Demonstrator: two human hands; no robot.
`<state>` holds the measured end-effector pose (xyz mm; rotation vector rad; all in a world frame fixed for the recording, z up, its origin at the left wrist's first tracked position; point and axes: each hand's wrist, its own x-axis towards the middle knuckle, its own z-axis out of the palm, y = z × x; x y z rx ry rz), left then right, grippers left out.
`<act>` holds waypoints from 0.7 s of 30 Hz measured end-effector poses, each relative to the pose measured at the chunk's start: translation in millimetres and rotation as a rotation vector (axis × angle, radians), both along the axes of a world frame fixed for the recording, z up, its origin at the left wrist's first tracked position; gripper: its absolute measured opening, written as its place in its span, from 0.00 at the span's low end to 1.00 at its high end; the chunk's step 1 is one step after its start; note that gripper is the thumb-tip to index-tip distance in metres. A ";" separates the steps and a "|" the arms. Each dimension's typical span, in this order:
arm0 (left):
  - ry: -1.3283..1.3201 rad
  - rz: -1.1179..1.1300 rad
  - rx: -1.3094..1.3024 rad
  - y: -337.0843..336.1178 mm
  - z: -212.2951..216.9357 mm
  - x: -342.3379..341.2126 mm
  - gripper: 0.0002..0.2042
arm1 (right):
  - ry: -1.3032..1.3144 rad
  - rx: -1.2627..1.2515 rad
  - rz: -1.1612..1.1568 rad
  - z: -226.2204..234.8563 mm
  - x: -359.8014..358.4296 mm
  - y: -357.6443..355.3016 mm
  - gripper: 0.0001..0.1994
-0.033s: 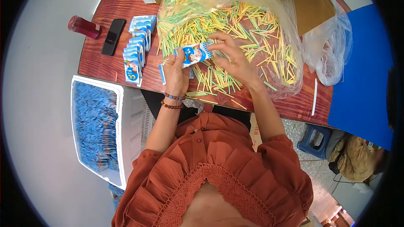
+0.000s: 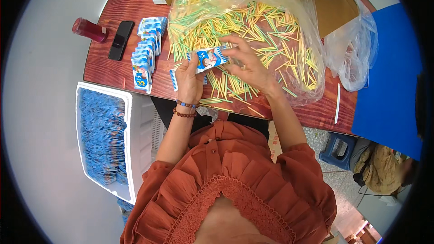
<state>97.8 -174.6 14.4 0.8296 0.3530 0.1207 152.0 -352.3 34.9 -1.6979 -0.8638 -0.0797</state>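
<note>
My left hand (image 2: 190, 80) holds a small blue and white packet (image 2: 209, 58) from below, above the wooden table (image 2: 113, 74). My right hand (image 2: 247, 63) pinches the packet's right end, so both hands grip it. Under and behind the hands lies a heap of thin yellow, green and pink sticks (image 2: 266, 27), spread on a clear plastic bag (image 2: 307, 63). A second packet (image 2: 173, 79) lies flat on the table just beneath my left hand.
A row of standing blue packets (image 2: 145, 56) lines the table's left part, beside a black phone (image 2: 120, 39) and a red bottle (image 2: 89, 29). A white foam box (image 2: 133, 153) of blue packets stands lower left. A cardboard box (image 2: 334, 0) and a blue board (image 2: 389, 86) are at right.
</note>
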 end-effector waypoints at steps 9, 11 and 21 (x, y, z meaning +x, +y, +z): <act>-0.025 -0.053 0.136 -2.6 -12.9 -3.4 0.12 | -0.173 -0.220 0.046 0.5 9.1 1.1 0.10; 0.014 -0.035 0.136 -6.3 -10.8 -3.4 0.12 | 0.072 -0.110 0.166 3.4 6.1 -2.4 0.09; -0.006 0.066 0.133 13.6 -12.2 -8.1 0.13 | -0.111 -0.961 -0.494 -9.1 96.0 9.8 0.22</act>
